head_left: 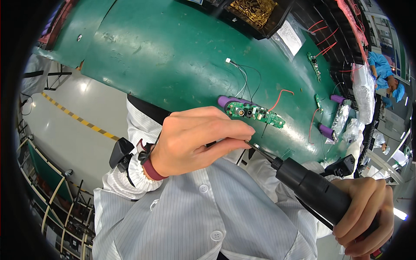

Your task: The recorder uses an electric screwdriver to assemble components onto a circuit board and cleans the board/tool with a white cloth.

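My right hand (pixel 366 216) is wrapped round a black electric screwdriver (pixel 314 186), whose thin bit points up and left. The bit's tip meets the fingertips of my left hand (pixel 201 141), where thumb and forefinger are pinched together. Whatever sits in that pinch is too small and covered to name. Just beyond my left fingers, a green circuit board (pixel 255 113) lies against a purple cylindrical cell (pixel 225 100) on the green bench. A red wire (pixel 281 99) rises from the board, and thin wires lead to a white connector (pixel 228 60).
A black bin of small brass-coloured parts (pixel 253 12) stands at the bench's far edge, beside a plastic bag with a paper label (pixel 288 38). More boards (pixel 314 65) with red wires and purple cells (pixel 326 131) lie to the right. A co-worker in blue (pixel 383 71) is at far right.
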The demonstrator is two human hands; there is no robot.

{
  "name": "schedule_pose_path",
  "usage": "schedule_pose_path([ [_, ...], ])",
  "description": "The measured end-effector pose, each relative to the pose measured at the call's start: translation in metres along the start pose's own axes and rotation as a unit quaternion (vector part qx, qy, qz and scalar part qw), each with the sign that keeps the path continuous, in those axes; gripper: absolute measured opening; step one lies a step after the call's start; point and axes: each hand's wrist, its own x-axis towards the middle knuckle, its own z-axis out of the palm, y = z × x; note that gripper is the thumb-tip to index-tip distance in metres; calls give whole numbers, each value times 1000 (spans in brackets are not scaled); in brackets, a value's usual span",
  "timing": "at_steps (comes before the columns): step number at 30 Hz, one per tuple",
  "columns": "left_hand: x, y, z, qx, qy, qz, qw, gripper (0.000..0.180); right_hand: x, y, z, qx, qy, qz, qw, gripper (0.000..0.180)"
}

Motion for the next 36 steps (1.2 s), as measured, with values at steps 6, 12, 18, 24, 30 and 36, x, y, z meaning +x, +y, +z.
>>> schedule_pose_path([
  [6, 0, 1, 0, 1, 1, -4, 1000, 33, 0, -2, -1, -17, -13, 10, 1000, 35],
  [12, -4, -2, 1, 7, 3, -5, 1000, 34, -1, 4, -1, -3, -18, -8, 1000, 35],
  [18, -3, -1, 2, 6, -2, -3, 1000, 33, -2, 1, 1, -11, -16, 0, 1000, 34],
  [24, -4, 1, 3, 25, -5, 7, 1000, 27, -2, 0, 1, -16, -37, 20, 999, 35],
  [30, -5, -1, 2, 96, -22, 63, 993, 28, 0, 5, -13, 89, -37, 12, 995, 28],
  [36, 7, 7, -4, 104, -59, 28, 992, 43, -11, -1, 0, -77, -38, 23, 996, 34],
])
